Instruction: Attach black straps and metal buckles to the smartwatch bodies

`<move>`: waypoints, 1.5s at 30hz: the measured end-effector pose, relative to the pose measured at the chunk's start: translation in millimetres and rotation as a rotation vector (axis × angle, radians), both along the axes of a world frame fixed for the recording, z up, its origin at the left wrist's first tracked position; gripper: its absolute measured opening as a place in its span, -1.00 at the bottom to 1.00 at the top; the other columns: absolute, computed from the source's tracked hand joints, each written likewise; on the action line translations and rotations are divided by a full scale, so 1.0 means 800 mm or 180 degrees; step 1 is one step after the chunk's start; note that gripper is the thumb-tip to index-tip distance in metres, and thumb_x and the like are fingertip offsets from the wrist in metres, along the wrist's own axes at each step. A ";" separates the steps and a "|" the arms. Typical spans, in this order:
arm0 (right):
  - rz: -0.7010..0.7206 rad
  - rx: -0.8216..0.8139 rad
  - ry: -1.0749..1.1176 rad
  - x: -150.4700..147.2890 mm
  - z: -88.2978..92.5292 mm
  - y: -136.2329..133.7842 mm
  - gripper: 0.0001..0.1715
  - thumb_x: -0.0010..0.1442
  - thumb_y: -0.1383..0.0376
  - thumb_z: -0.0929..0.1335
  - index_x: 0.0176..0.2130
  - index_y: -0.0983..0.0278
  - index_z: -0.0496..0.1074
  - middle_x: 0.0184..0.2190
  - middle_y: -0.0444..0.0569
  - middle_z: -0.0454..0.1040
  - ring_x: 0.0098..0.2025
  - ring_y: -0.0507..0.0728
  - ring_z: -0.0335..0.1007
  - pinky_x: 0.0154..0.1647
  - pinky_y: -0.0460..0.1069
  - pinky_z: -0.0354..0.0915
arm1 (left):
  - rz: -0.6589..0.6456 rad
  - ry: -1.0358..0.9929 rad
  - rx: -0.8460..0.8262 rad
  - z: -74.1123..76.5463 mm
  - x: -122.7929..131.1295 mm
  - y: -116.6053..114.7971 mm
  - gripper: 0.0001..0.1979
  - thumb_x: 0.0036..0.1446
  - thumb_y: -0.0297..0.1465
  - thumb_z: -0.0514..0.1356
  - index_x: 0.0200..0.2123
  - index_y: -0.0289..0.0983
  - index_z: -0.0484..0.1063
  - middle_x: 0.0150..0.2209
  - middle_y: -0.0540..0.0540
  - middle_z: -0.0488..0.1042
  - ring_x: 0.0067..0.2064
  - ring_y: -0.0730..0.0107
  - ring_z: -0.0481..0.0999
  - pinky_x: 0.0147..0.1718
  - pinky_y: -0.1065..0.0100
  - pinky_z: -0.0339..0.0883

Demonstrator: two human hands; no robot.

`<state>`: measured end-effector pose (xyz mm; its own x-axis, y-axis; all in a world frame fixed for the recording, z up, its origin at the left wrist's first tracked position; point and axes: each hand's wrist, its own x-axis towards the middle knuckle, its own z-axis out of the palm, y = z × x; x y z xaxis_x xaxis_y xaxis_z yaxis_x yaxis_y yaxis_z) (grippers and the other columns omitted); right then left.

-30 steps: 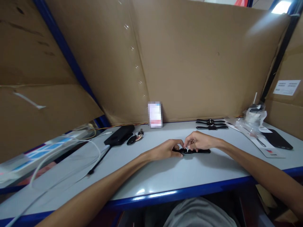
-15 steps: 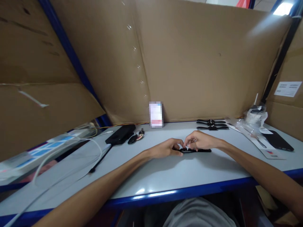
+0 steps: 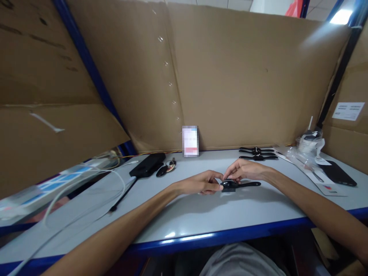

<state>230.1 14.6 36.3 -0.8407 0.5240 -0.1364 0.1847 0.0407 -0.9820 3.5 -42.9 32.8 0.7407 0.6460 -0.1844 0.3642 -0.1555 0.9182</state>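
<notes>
A black smartwatch [image 3: 228, 184] with its strap laid out to the right is tilted up over the table, at the middle right of the view. My left hand [image 3: 205, 182] pinches the left end of the watch between thumb and fingers. From the far side, my right hand [image 3: 243, 170] grips the upper edge of the watch case, its fingertips closed and partly hidden. A small dark flat patch [image 3: 229, 190] shows just below the case; whether it is a separate piece or a reflection I cannot tell.
Behind lie more black watches [image 3: 257, 157]. A phone with a lit screen [image 3: 190, 142] leans on the cardboard wall [image 3: 230, 76]. At right are plastic-wrapped items [image 3: 309, 143] and a black phone [image 3: 337, 172]; at left, a black box [image 3: 148, 165], keys [image 3: 163, 169], white cables [image 3: 120, 182] and a power strip [image 3: 51, 188].
The watch has tipped up from lying flat, and its case now shows more. The light bit at my right fingertips is no longer visible. My view has shifted slightly.
</notes>
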 end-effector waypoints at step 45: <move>-0.0117 -0.0931 0.0224 -0.007 -0.039 0.027 -0.74 -0.07 0.43 0.50 -0.27 0.39 0.58 -0.52 -0.13 0.50 -0.56 -0.10 0.31 -0.51 -0.19 0.22 | 0.0428 -0.0049 -0.0616 -0.008 0.006 0.002 -0.46 0.11 0.17 0.17 -0.30 -0.22 0.24 -0.65 0.22 -0.04 -0.64 0.59 -0.17 -0.64 0.42 -0.36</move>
<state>224.6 36.5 4.9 -0.8347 0.5012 -0.2281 0.1119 -0.2512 -0.9614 8.3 -41.4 26.1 0.6541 0.6928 -0.3038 0.3555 0.0730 0.9318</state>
